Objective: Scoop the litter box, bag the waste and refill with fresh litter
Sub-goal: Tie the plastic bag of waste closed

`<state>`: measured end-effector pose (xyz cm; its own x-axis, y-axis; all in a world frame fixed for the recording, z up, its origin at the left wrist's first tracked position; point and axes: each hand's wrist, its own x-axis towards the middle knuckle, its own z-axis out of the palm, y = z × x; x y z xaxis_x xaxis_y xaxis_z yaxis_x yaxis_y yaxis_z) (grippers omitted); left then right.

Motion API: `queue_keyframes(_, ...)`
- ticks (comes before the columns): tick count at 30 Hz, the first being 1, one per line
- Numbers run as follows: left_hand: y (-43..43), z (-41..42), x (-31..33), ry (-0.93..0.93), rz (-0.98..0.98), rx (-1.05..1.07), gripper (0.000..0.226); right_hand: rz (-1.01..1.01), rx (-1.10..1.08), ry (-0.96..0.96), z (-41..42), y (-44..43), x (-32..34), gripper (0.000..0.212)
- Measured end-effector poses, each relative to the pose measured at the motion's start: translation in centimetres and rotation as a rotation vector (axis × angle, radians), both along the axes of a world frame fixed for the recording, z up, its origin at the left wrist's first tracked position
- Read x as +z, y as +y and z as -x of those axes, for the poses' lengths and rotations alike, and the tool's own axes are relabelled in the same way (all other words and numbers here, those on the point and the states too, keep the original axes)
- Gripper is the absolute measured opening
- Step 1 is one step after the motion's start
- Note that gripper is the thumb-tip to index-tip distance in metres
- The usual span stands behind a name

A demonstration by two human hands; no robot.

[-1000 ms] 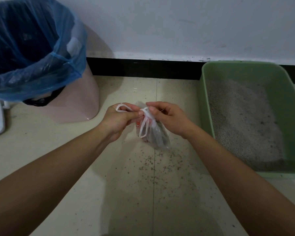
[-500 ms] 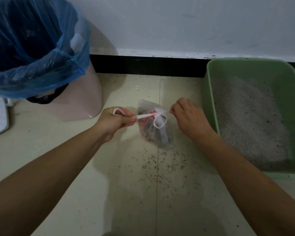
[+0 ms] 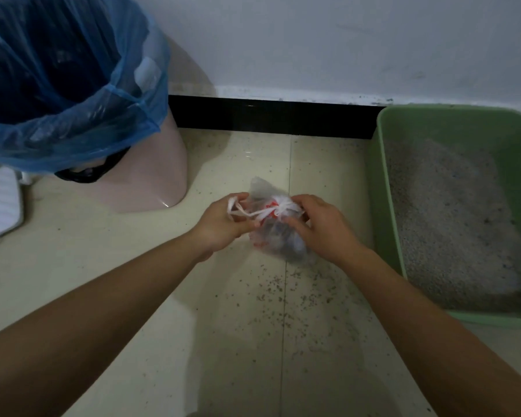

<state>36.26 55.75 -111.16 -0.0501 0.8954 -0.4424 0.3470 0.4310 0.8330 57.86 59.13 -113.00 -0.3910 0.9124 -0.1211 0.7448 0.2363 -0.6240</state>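
**Tied waste bag sits between 2 hands, bin up and to the left**

The small clear bag [image 3: 275, 240] of scooped waste is at the centre of the frame, low over the floor [image 3: 133, 266]; whether it touches the tiles cannot be told. Its neck is drawn into a white knot [image 3: 282, 208] at the top, and the bulk hangs below and toward the lower right, so its long axis runs from the knot down toward the viewer.

The left hand [image 3: 223, 225] curls its fingers round the loose white handle [image 3: 251, 212], which stretches from the knot out to the left. The right hand [image 3: 324, 228] grips the bag itself, fingers folded over the knot and the thumb pressed into the plastic just under it. Both hands touch the bag, and the right one carries more of it.

Tying looks nearly finished, so the likely next step is dropping the bag in the bin [image 3: 166, 182]. The bin stands in the upper left of the frame, its blue liner [image 3: 73, 121] gaping wide; the left hand is nearer to it. The way there goes up and left over bare tiles, with the pink bin wall the only edge to pass.

The green litter box [image 3: 385, 191] lies close on the right, its grey litter [image 3: 457, 224] low and unrefilled. Spilled grains [image 3: 286, 296] dot the floor below the bag.
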Motion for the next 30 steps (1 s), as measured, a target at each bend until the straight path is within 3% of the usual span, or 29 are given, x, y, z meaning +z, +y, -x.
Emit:
queue_keyframes(2,0.3,-0.5,0.3,0.069,-0.052,-0.005,0.037,-0.055,-0.029,0.054,0.2,0.3,0.5,0.023)
queue_keyframes(5,0.6,-0.7,1.8,0.062,-0.120,0.078,0.006,-0.133,-0.043,0.107,0.4,1.2,2.5,0.015)
queue_keyframes(9,1.6,-0.1,6.3,0.029,-0.290,0.113,0.007,-0.323,-0.050,0.191,0.9,2.6,6.9,0.018)
queue_keyframes(14,4.0,0.9,16.9,0.039,-0.624,0.153,0.003,-0.578,-0.130,0.423,3.0,5.2,16.3,0.017)
queue_keyframes(22,6.2,8.9,31.4,0.054,-0.839,0.233,0.012,-0.563,-0.069,0.750,12.4,8.9,30.2,0.002)
queue_keyframes(27,5.1,16.2,32.4,0.182,-0.848,0.352,0.011,-0.411,0.040,0.740,20.6,9.7,30.9,0.004)
queue_keyframes(30,4.4,21.0,28.5,0.345,-0.700,0.413,0.006,-0.369,0.135,0.472,24.4,10.2,27.7,0.013)
